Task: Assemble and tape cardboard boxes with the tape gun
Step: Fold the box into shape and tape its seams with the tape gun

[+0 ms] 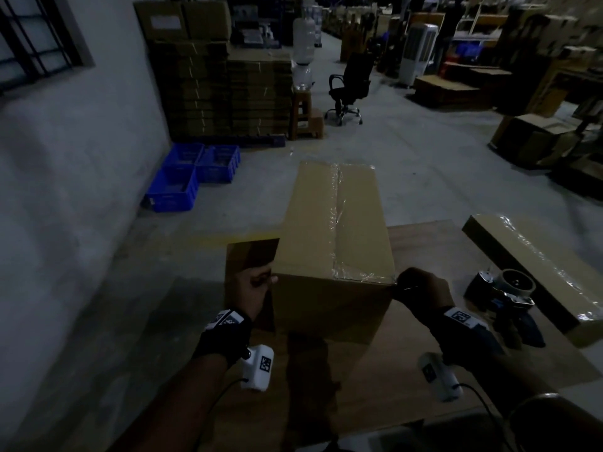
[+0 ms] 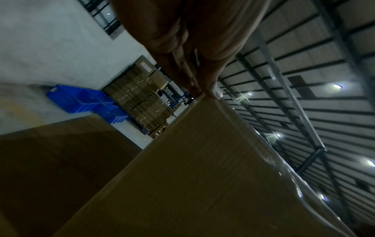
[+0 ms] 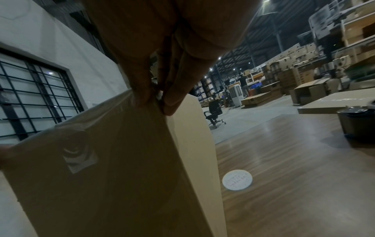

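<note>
Left hand (image 1: 256,288) at the near left top corner of the cardboard box (image 1: 332,223), thumb on the top edge, the other fingers (image 2: 180,69) laid close together and fairly straight against the left side; pressing there, nothing enclosed. Right hand (image 1: 421,288) at the near right top corner, fingertips (image 3: 172,99) pinched on the end of the clear tape (image 1: 336,203) where it wraps over the edge. Between both hands, the box resting on the wooden table (image 1: 424,249), top flaps closed, tape running along the centre seam away from the hands and across the near edge, wrinkled in places. Just right of the right hand, tape gun (image 1: 502,295) lying on the table, untouched. Further right, beyond the gun, a flat taped carton (image 1: 535,265) on the table. Far ahead and left of the left hand, blue crates (image 1: 192,177) on the floor beside stacked flat cardboard (image 1: 225,89). Straight ahead, well beyond the box, an office chair (image 1: 349,89).
</note>
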Demonstrator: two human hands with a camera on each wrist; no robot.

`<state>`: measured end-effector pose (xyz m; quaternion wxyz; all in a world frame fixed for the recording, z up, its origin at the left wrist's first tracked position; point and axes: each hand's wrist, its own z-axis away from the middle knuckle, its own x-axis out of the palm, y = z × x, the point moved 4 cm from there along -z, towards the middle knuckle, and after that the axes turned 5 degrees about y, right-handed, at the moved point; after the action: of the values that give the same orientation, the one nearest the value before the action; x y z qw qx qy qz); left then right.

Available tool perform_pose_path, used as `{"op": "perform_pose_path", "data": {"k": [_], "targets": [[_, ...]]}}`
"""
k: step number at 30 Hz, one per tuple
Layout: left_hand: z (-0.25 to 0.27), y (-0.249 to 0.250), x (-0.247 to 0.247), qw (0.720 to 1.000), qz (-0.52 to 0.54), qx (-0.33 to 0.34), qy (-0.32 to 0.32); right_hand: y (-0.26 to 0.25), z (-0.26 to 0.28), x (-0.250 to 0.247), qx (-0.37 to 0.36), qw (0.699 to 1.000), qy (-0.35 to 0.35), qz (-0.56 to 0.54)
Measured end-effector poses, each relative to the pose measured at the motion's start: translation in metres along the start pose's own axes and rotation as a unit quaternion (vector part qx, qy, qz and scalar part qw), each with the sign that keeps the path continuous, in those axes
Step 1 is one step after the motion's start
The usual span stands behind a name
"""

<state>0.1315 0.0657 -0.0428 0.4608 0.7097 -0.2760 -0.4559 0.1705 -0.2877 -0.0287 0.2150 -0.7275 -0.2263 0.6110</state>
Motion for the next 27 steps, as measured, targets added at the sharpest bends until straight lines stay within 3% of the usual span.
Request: {"op": "perform_pose_path", "data": {"k": [10,14,18,25,27], "targets": [[-0.006,-0.009,-0.004,0.996,0.072,-0.042,0.027,0.003,-0.002,0.003,0.036,0.999,-0.009,-0.021],[-0.003,-0.004,-0.003,0.997,0.07,-0.037,0.024,-0.003,-0.004,0.001,0.011,1.0,-0.024,0.011],[-0.006,-0.001,-0.006,0.999,-0.007,-0.047,-0.014,-0.007,-0.006,-0.001,0.027,0.998,-0.045,0.025],[-0.014,0.025,-0.009,0.983,-0.155,0.045,-0.081,-0.012,-0.01,0.006,0.081,0.995,-0.051,0.031],[-0.022,0.028,-0.01,0.983,-0.169,0.029,-0.066,-0.011,-0.015,0.011,0.119,0.992,-0.039,-0.006]]}}
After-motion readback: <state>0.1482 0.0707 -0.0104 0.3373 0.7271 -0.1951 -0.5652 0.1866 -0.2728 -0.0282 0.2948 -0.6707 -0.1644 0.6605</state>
